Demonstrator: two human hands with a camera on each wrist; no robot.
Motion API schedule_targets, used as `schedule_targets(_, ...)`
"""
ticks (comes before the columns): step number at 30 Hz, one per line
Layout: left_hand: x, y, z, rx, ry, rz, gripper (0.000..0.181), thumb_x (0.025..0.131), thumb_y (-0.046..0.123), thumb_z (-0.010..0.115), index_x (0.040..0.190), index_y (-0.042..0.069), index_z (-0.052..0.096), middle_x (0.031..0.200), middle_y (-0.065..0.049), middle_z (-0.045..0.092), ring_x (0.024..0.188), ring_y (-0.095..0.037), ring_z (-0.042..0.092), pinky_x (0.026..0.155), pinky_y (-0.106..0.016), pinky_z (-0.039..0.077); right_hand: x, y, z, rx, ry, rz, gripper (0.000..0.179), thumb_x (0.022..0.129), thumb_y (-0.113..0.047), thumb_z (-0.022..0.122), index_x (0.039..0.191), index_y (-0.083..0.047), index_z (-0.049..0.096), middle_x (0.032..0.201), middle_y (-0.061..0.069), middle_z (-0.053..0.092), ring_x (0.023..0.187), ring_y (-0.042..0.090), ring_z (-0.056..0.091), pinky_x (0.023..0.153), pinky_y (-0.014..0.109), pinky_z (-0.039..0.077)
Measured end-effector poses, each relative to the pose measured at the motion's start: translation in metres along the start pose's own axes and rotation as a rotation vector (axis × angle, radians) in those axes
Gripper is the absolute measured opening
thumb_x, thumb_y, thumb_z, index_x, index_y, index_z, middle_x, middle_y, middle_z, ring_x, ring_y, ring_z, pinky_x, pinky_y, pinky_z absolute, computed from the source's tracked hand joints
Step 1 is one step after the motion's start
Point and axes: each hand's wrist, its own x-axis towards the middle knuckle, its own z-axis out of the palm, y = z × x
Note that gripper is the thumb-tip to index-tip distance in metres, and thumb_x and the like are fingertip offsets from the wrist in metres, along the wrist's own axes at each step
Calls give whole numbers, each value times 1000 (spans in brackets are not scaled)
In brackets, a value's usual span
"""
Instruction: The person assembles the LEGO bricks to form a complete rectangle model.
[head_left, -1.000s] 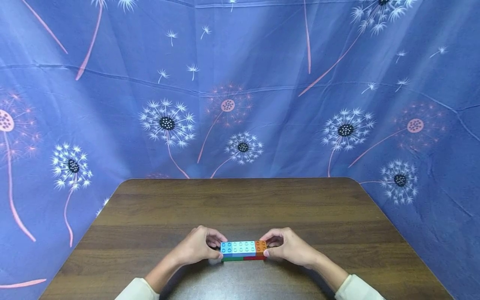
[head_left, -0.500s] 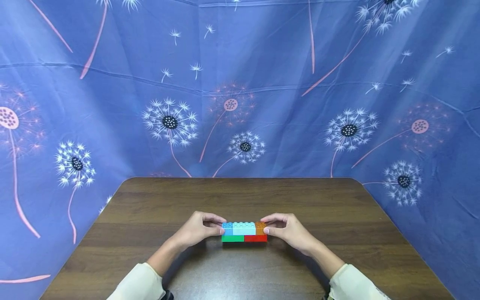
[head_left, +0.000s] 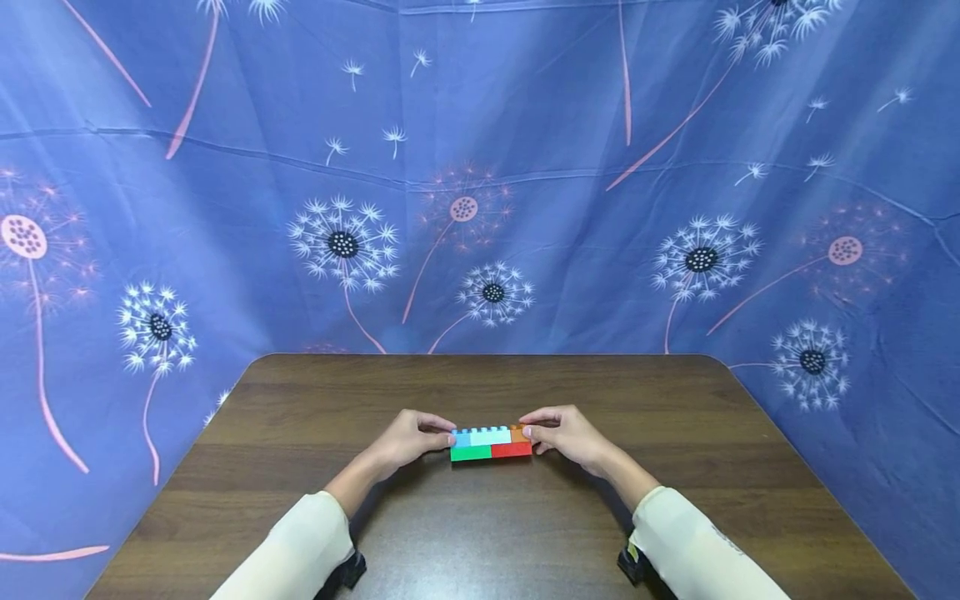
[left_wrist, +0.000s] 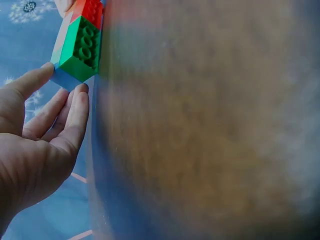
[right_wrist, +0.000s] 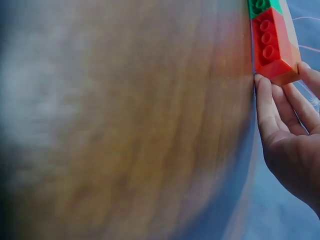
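Note:
A two-layer bar of toy building bricks spans both hands in the head view. Its upper layer runs from a blue brick (head_left: 462, 438) through a pale aqua brick (head_left: 491, 437) to an orange brick (head_left: 517, 435). Below them sit a green brick (head_left: 470, 453) and a red brick (head_left: 512, 450). My left hand (head_left: 405, 439) pinches the blue end between thumb and fingers; my right hand (head_left: 567, 435) pinches the orange end likewise. Both wrist views show the hollow undersides of the green brick (left_wrist: 70, 54) and the red brick (right_wrist: 284, 42), with the bar tilted.
A brown wood-grain table (head_left: 480, 533) lies under the bar and forearms. Behind it hangs a blue cloth (head_left: 570, 275) printed with dandelions. Pale sleeves (head_left: 300, 537) cover both forearms, with a dark strap (head_left: 352, 569) at the left one.
Both hands have carried the brick bar away from the body, toward the table's far side. It has tipped so its green and red front faces show more and its studded top less.

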Motion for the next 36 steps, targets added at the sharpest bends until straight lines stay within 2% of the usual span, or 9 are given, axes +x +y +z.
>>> schedule_targets(4, 6, -3, -2, -43, 1, -3, 38, 91, 21, 80, 121, -1, 73, 114, -13, 77, 103, -13, 70, 90, -27, 56, 5, 2, 1, -31, 20, 23, 38, 98, -21, 71, 129, 1, 68, 108, 9, 75, 85, 20, 69, 77, 35, 60)
schedule_targets(7, 9, -4, -3, -50, 9, 3, 40, 91, 21, 80, 123, -1, 72, 117, -14, 76, 107, -16, 70, 94, -31, 56, 7, 2, 1, -16, 17, 27, 41, 97, -22, 72, 130, 3, 67, 105, 6, 75, 84, 17, 68, 75, 32, 58)
schedule_targets(13, 15, -5, -2, -36, 44, -10, 35, 92, 23, 79, 120, 3, 75, 120, -10, 75, 109, -15, 66, 93, -30, 54, 9, 4, 2, 77, -3, 53, 48, 92, -12, 74, 134, 8, 62, 116, 11, 73, 85, 13, 67, 76, 29, 59)
schedule_targets(21, 20, -7, 0, -4, 90, -10, 24, 95, 21, 74, 114, 6, 77, 111, -8, 78, 102, -16, 72, 91, -30, 57, 17, 7, 6, 40, 60, 26, 40, 93, -9, 72, 129, 7, 66, 107, 9, 74, 87, 10, 67, 78, 26, 57)
schedule_targets(25, 21, -8, 2, 9, 112, -1, 23, 95, 19, 74, 112, 4, 78, 109, -9, 78, 99, -15, 73, 88, -28, 58, 19, 9, 8, 23, 76, 19, 37, 95, -9, 70, 128, 8, 66, 110, 12, 74, 88, 10, 66, 79, 25, 58)
schedule_targets(32, 22, -6, 5, 113, 186, 9, 17, 94, 23, 76, 103, 10, 80, 98, -4, 79, 87, -11, 71, 74, -25, 54, 20, 8, 10, -21, 99, 29, 35, 96, -12, 69, 127, 5, 68, 109, 12, 74, 85, 12, 66, 74, 24, 55)
schedule_targets(36, 23, -5, 6, 144, 201, -1, 14, 93, 24, 76, 101, 13, 81, 94, -1, 79, 85, -10, 70, 72, -25, 52, 19, 6, 10, -34, 94, 30, 34, 97, -12, 69, 127, 5, 68, 113, 15, 73, 86, 13, 66, 76, 25, 56)
